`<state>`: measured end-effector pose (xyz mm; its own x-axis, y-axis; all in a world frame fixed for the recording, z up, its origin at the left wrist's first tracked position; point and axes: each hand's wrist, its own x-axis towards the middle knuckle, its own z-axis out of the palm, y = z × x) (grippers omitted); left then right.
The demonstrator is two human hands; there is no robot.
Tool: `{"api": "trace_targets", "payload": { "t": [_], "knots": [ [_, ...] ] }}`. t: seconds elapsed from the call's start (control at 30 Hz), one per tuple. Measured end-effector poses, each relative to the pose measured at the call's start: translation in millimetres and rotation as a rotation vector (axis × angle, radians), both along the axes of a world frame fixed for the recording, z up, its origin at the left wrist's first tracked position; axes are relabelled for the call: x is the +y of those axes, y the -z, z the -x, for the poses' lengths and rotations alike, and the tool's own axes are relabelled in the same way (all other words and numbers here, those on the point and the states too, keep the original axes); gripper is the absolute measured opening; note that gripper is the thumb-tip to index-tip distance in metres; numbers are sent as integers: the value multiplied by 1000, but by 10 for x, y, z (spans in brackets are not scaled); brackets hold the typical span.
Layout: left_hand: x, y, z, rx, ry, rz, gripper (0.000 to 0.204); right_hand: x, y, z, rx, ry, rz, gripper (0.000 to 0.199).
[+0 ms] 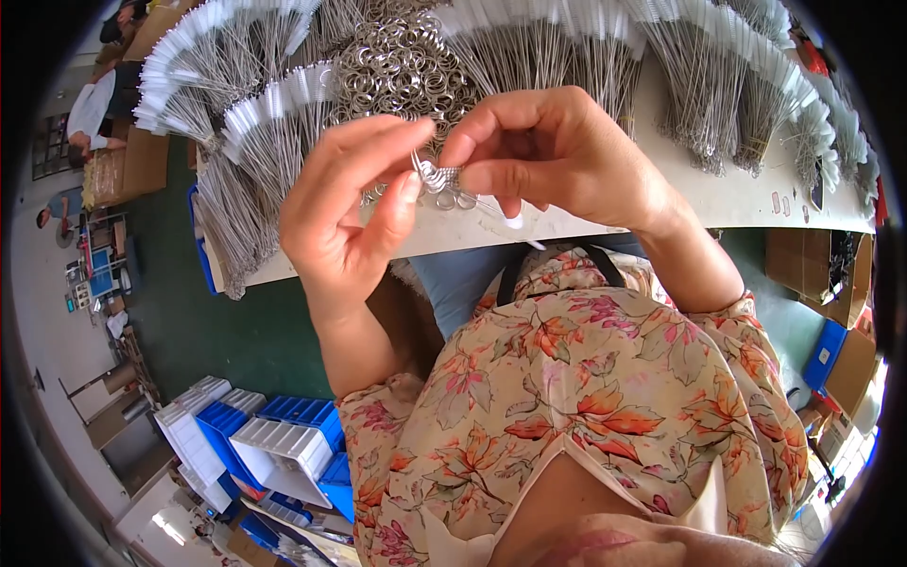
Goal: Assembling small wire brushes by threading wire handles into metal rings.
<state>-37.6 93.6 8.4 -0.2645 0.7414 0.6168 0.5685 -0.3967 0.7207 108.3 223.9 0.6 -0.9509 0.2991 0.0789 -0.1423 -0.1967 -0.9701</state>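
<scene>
This is a workshop or small factory: bundled brushes (543,47) and heaped metal rings (402,71) crowd the counter (727,203), with stacked plastic bins (283,449), cardboard boxes (803,263), a green floor (246,340) and other people (93,109) around it.

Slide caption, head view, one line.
Right hand pinches looped metal wires, left hand at the loops, near piled rings and white-tipped brushes.

A head-worn fisheye faces down, table (756,200) near.
</scene>
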Motion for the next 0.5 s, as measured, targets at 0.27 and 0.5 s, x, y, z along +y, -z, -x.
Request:
{"api": "trace_targets", "payload": {
  "t": [0.27,0.5],
  "knots": [
    [-93,71,12,-652,173,113,13,-61,-58,-12,-77,-42,45,13],
    [-168,-10,17,-23,-62,280,16,-58,22,83,-36,5,3,15]
  ]
}}
